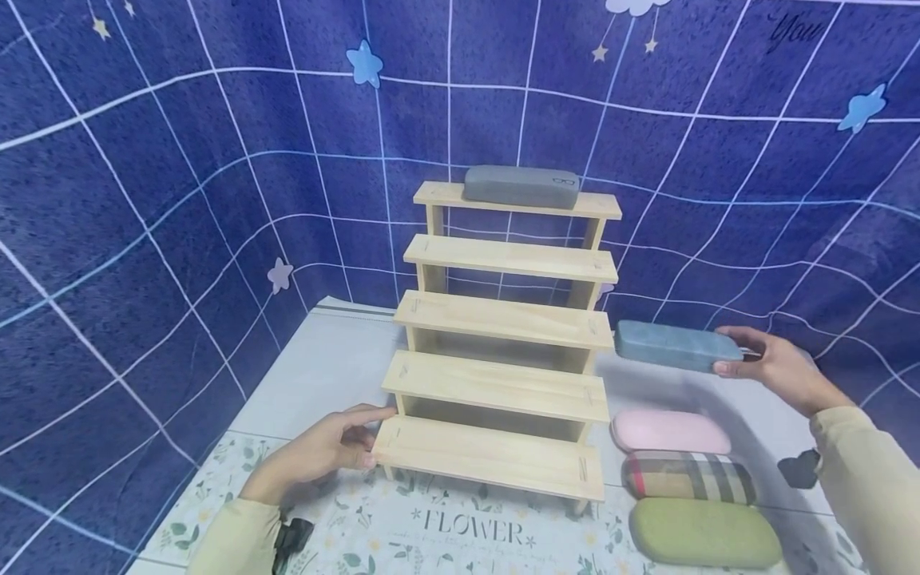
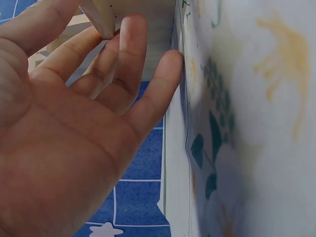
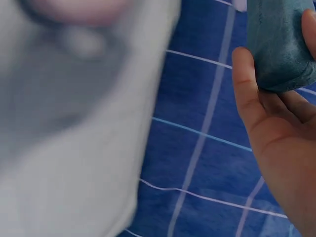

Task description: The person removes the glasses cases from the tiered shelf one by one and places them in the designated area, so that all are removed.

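Currently held aloft just right of the wooden step rack (image 1: 503,335), level with its middle tier: blue-grey glasses case (image 1: 676,346), pinched at one end by right hand (image 1: 772,367). Left hand (image 1: 323,451), fingers relaxed, steadying bottom step. Best kept level, long side parallel to the tier.

Your left hand (image 2: 74,128) fills the left of the view, palm open and fingers straight. Your fingertips (image 2: 133,29) touch the corner of a pale wooden piece (image 2: 101,17) at the top. The floral mat (image 2: 256,123) runs along the right, blue gridded cloth (image 2: 140,197) below.
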`<state>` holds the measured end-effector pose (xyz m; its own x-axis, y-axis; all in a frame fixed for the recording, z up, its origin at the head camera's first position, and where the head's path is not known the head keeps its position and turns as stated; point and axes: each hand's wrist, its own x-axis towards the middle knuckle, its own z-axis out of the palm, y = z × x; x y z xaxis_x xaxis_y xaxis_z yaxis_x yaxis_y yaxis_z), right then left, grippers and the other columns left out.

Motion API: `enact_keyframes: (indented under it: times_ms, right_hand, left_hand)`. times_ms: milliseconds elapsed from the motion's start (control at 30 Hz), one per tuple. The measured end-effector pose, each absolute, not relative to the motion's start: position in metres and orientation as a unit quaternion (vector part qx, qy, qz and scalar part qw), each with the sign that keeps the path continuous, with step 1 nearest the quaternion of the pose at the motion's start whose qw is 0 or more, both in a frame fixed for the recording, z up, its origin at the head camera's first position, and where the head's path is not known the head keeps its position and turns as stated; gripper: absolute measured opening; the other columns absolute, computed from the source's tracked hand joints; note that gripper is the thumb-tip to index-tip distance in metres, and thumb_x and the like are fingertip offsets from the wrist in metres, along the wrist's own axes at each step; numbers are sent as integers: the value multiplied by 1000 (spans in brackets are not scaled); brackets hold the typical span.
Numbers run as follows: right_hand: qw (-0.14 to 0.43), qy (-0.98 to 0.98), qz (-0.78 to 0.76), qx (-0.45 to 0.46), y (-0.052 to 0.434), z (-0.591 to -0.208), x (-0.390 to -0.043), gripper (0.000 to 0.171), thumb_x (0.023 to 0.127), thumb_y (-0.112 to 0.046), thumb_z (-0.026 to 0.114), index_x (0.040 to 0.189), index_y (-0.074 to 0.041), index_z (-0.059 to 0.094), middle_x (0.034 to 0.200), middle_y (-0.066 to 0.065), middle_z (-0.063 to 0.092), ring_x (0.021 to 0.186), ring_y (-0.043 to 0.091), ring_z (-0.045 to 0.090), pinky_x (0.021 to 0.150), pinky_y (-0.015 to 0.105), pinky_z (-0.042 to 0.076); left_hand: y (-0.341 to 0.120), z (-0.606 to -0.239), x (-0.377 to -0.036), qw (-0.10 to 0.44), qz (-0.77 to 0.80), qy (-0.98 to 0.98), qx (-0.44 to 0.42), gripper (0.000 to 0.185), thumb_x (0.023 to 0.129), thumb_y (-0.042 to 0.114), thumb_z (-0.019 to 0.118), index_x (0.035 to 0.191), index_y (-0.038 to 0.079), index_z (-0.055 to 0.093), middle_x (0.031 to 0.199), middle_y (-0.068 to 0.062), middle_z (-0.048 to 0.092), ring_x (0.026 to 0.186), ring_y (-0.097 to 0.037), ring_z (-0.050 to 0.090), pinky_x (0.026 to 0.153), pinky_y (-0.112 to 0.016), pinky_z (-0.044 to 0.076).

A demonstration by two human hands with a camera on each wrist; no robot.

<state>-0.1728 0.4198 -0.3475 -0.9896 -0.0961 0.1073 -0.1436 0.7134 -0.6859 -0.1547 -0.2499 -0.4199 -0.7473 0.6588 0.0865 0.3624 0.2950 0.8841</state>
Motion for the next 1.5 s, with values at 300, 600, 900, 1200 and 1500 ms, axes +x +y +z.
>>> enact_keyframes:
  times_ms: [300, 600, 900, 1200, 1500]
  right_hand:
    - [-9, -929, 361, 87, 409, -388, -173, 68, 89, -19, 77, 140, 13, 44, 128, 30, 58, 94, 11, 65, 76, 22, 52]
    - [-34, -934, 338, 107, 408, -401, -176, 70, 89, -14, 76, 138, 18, 40, 128, 38, 53, 104, 46, 64, 77, 26, 52]
    - [-55, -938, 318, 129, 415, -407, -178, 69, 88, -12, 75, 141, 16, 40, 130, 37, 52, 103, 37, 62, 76, 28, 53]
    - [-87, -931, 320, 152, 421, -399, -177, 65, 85, -4, 72, 138, 19, 42, 136, 45, 44, 124, 60, 46, 86, 20, 47]
    - [-139, -919, 357, 97, 414, -392, -179, 68, 88, -7, 67, 141, 21, 36, 141, 46, 36, 123, 57, 49, 82, 44, 59]
  left_hand:
    - [-249, -420, -156, 149, 506, 783, 330, 70, 87, 5, 75, 148, -7, 43, 141, -29, 45, 102, -26, 65, 90, -35, 54]
    - [-249, -419, -154, 153, 508, 781, 330, 71, 87, 5, 75, 148, -6, 43, 138, -28, 47, 102, -26, 65, 90, -35, 55]
    - [-249, -418, -154, 161, 513, 779, 323, 70, 88, 7, 74, 149, -5, 42, 139, -29, 46, 103, -28, 65, 87, -34, 55]
    - [-250, -420, -154, 163, 509, 784, 316, 69, 89, 7, 74, 150, -3, 43, 139, -25, 46, 102, -26, 64, 88, -33, 54]
    - [-250, -422, -155, 166, 514, 779, 318, 70, 89, 7, 74, 150, -3, 43, 139, -26, 45, 103, -28, 64, 88, -34, 55]
